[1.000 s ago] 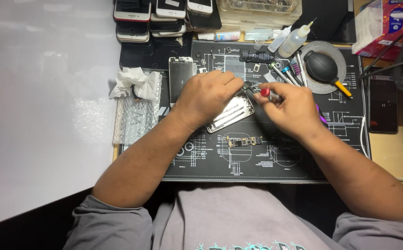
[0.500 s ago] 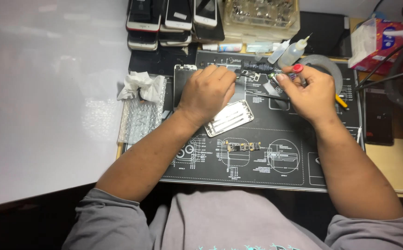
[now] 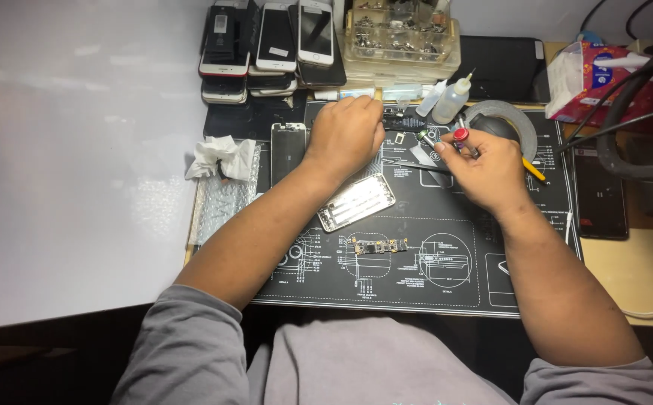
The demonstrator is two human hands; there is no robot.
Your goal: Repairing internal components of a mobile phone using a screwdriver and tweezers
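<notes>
My left hand point(image 3: 343, 139) reaches to the far edge of the black work mat point(image 3: 431, 289). Its fingers are curled, with the tips at a small dark tool point(image 3: 401, 121); whether it grips that tool is hidden. My right hand point(image 3: 485, 171) holds a small screwdriver with a red cap point(image 3: 458, 136), its metal tip pointing left. A silver phone housing point(image 3: 356, 201) lies tilted on the mat just below my left wrist, touched by neither hand. A small circuit board point(image 3: 379, 246) lies nearer to me. A dark phone screen point(image 3: 287, 150) lies left of my left hand.
Stacked phones point(image 3: 266, 45) and a clear parts box point(image 3: 401, 34) stand at the back. A squeeze bottle point(image 3: 452, 99), a black dust blower point(image 3: 500, 126), a red tissue box point(image 3: 604, 71), a dark phone point(image 3: 600, 191) and cables are on the right. Crumpled tissue point(image 3: 217, 156) and bubble wrap point(image 3: 221, 204) lie on the left.
My left hand has lifted off the silver housing and moved to the back of the mat. My right hand with the screwdriver has moved up and right, away from the housing.
</notes>
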